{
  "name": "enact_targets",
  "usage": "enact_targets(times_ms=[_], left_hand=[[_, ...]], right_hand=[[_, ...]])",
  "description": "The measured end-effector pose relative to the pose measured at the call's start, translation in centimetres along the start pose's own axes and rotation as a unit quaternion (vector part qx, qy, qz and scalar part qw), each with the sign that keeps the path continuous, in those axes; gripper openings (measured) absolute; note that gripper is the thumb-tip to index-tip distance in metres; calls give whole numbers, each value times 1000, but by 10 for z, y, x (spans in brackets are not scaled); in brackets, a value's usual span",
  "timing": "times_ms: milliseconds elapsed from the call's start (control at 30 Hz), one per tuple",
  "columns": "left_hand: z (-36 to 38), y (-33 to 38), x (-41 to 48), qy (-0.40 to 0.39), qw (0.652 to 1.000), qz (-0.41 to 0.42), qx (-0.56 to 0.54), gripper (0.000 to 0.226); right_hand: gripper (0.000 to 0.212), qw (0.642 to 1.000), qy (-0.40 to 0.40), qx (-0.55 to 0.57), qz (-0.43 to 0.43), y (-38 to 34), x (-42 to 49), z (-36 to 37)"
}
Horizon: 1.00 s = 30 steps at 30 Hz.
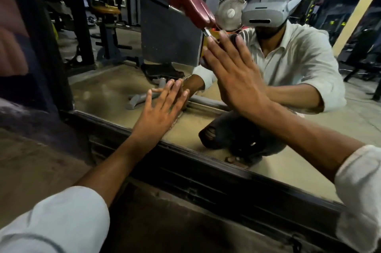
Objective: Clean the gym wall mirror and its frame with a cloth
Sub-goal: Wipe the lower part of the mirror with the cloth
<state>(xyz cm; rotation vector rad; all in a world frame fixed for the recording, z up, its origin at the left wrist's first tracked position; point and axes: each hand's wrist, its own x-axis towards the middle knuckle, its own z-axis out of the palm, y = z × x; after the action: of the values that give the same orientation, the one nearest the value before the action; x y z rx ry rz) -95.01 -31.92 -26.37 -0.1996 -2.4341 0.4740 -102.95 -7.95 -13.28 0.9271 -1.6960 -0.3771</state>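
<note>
A broad grey pillar (171,32) stands in a dim gym. Left of the pillar, a yellow-orange padded seat (106,9) sits on a dark stand among black machine uprights. Just right of the pillar, a white fan (229,12) faces forward. A maroon padded machine arm (193,8) crosses the pillar's upper right part. Below the pillar spreads a tan, dusty floor (107,91), with grey tubes (136,101) lying on it. Far right of the pillar a cream column (354,15) slants upward, with darkness around it.
</note>
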Motion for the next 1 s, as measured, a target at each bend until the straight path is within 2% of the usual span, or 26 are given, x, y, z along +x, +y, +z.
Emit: enact_targets(times_ms=[200, 333, 467, 667, 833, 1000], left_hand=[[7, -23, -7, 35, 999, 32, 7, 88], [13, -61, -14, 22, 996, 75, 51, 107], [18, -74, -22, -6, 995, 70, 71, 126], [19, -88, -37, -31, 993, 79, 80, 125], [13, -102, -38, -67, 988, 95, 102, 120], [22, -117, -42, -74, 989, 100, 84, 118]], right_hand=[[64, 997, -42, 71, -4, -90, -45, 24], [66, 992, -71, 87, -60, -150, -84, 43], [74, 987, -97, 85, -100, -186, -102, 67], [72, 979, -96, 137, -113, -210, -105, 81], [65, 979, -76, 119, -144, -225, -98, 83], [75, 973, -117, 140, -144, -235, -85, 91]])
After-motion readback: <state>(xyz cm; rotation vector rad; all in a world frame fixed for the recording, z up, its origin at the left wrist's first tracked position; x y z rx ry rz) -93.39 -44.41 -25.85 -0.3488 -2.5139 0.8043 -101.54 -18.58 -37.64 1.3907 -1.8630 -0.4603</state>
